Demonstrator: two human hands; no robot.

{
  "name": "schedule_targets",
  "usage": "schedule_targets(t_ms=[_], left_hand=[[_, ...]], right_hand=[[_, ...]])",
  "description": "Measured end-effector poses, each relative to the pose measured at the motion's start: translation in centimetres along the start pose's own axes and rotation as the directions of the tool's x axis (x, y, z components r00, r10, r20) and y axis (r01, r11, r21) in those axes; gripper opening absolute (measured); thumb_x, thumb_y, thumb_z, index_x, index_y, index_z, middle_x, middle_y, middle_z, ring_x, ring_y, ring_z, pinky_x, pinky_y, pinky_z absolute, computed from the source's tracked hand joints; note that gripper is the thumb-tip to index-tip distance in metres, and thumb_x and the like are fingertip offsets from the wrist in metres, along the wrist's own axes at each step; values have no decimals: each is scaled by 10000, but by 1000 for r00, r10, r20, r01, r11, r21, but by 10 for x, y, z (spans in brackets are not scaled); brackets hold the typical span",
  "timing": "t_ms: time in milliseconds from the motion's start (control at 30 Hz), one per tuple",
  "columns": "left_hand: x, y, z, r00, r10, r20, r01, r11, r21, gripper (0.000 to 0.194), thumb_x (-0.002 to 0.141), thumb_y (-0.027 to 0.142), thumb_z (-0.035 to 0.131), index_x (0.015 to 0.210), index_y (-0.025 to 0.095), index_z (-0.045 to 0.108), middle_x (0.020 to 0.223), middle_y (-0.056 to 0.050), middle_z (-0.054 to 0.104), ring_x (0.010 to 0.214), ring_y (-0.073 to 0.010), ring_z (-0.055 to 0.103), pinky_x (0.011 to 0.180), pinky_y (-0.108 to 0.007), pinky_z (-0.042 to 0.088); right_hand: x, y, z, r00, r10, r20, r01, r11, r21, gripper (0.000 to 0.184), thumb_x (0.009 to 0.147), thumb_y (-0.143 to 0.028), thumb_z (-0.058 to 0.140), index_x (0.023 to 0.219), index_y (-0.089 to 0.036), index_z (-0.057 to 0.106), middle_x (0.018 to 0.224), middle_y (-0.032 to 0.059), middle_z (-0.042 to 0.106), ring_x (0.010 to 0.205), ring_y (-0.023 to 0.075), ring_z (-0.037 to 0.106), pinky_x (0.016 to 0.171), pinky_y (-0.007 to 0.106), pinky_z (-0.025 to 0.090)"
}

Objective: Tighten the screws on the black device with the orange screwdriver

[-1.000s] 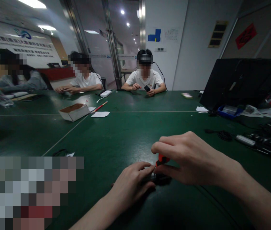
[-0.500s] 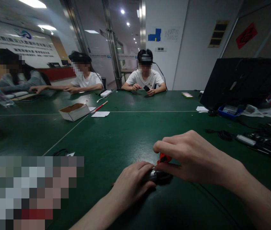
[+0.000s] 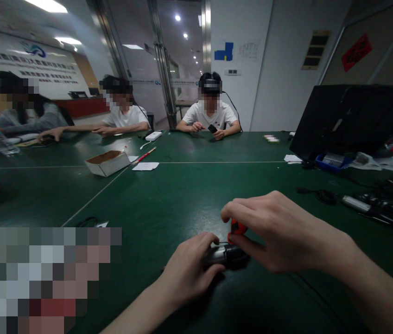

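A silver-and-black cylindrical device point(image 3: 231, 254) lies on the green table with my left hand point(image 3: 193, 263) closed around its silver end. Its exact kind I cannot make out. Above the device's black end, my right hand point(image 3: 273, 232) pinches an orange-and-black screwdriver-like tool point(image 3: 238, 227) between thumb and fingers. The tool's lower end is close to the device; whether they touch is hard to see. A thin dark cable point(image 3: 316, 294) runs from beneath my right hand toward the lower right.
To the right lie similar silver-and-black devices with cables point(image 3: 356, 204), a blue tray point(image 3: 332, 163) and a black monitor point(image 3: 349, 120). A white box point(image 3: 108, 164), papers point(image 3: 146, 166) and a red pencil-like stick point(image 3: 147, 155) are farther left. Co-workers sit around the table.
My left fingers have drawn back slightly to the left, baring more of the device. My right hand still holds the orange-and-black tool, shifted only slightly.
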State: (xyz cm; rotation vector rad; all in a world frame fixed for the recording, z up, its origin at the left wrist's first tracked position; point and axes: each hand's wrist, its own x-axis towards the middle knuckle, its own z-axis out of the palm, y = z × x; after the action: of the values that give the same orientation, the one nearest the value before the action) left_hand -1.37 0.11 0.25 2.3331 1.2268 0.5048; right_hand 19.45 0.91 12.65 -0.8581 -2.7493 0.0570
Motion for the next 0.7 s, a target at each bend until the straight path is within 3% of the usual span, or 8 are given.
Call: schedule_targets(t_ms=[133,333,700], left_hand=[[0,4,-3,1000,-3,-6,2,1000,-25,195,815,228,599,1005,194,569,945,-51,630,835,-218,590,732,-297,461],[0,0,-2,998,47,-29,-50,993,-110,127,841,182,589,963,204,619,973,-37,640,870,-203,602,752,-277,462],[0,-7,2,995,90,-38,-95,986,-140,195,860,164,618,1044,213,660,1087,-45,652,959,-206,623,840,-300,484]], right_hand=[[0,1,1,1000,-16,-13,16,998,-55,44,921,-255,485,941,-216,489,789,-27,587,619,117,500,516,253,266],[0,4,2,999,-38,-24,35,994,-101,110,927,-315,509,872,-226,474,727,-39,555,581,117,467,499,257,230],[-1,1,0,1000,7,-11,-7,1000,8,116,901,-234,495,1014,-207,501,875,-21,609,667,117,535,541,258,303]])
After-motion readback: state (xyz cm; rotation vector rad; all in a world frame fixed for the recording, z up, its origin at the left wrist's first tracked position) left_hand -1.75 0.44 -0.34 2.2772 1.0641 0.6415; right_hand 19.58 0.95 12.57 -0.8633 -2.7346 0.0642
